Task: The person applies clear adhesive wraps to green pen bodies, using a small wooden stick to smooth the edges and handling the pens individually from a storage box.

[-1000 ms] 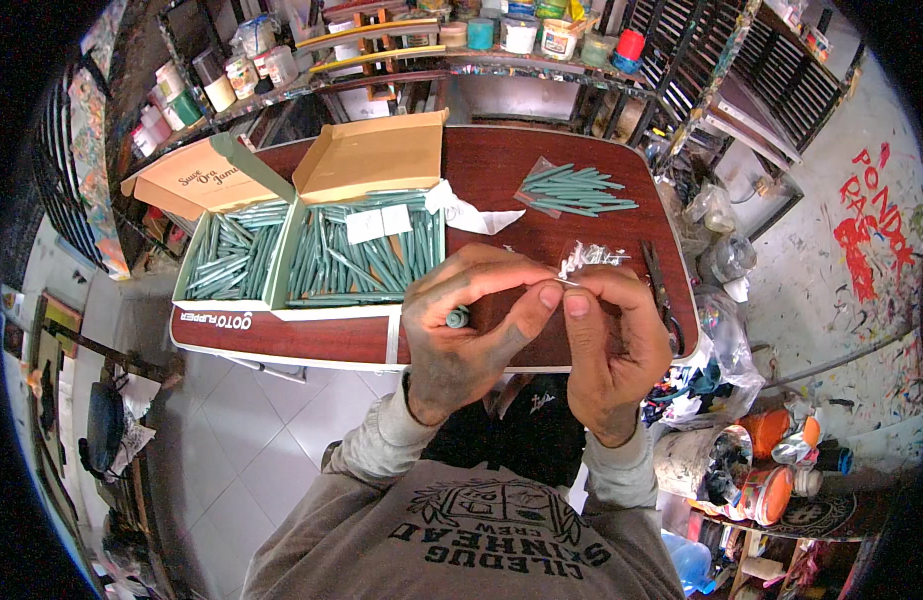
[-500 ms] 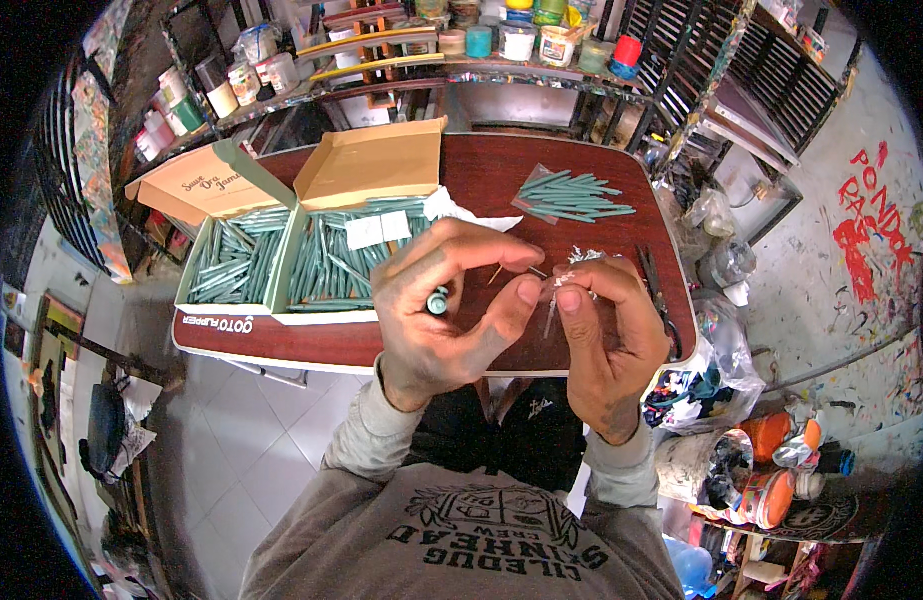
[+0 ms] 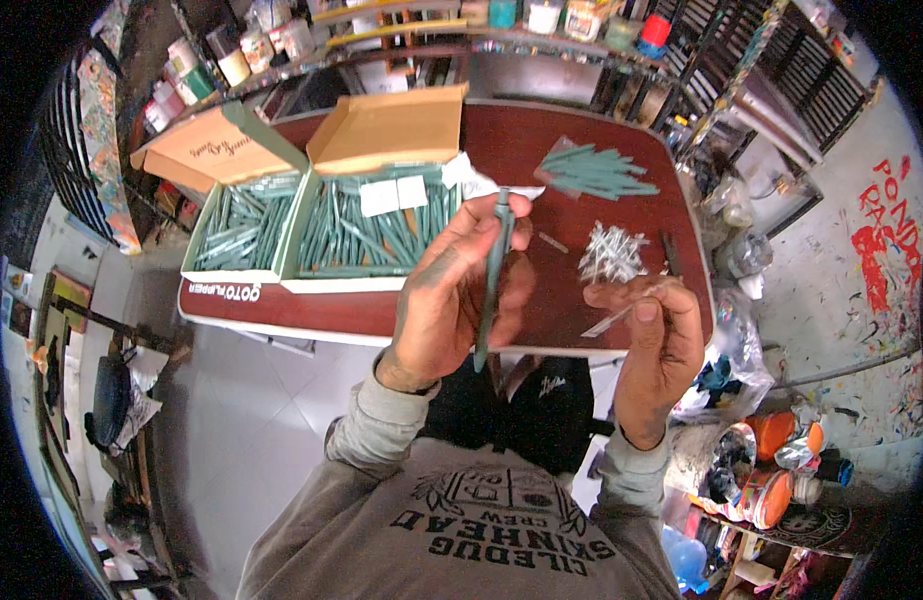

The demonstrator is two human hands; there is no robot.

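My left hand (image 3: 452,275) is closed around a slim green pen-shaped stick (image 3: 493,280), held nearly upright over the table's near edge. To the right, my right hand (image 3: 657,335) pinches a narrow clear plastic strip (image 3: 608,321) between thumb and fingers. Just beyond that hand lies a pile of small white and clear bits (image 3: 613,250). Farther back, several loose green sticks (image 3: 600,170) are spread on a clear plastic bag. On the left side of the table, two open cardboard boxes hold many similar sticks: the left box (image 3: 294,225) and the right box (image 3: 347,285).
The dark red table (image 3: 507,130) has a pale rim. Dark scissors (image 3: 670,256) lie near its right edge, and a small strip (image 3: 553,243) rests mid-table. White paper (image 3: 394,196) sits on the right box's sticks. Behind stands a shelf of paint jars (image 3: 542,17); orange containers (image 3: 772,437) stand at right.
My hands, close together before, have moved apart. The green stick has swung from pointing through my left hand to nearly upright. The white pile, mostly covered earlier, now shows. The whole view has shifted slightly.
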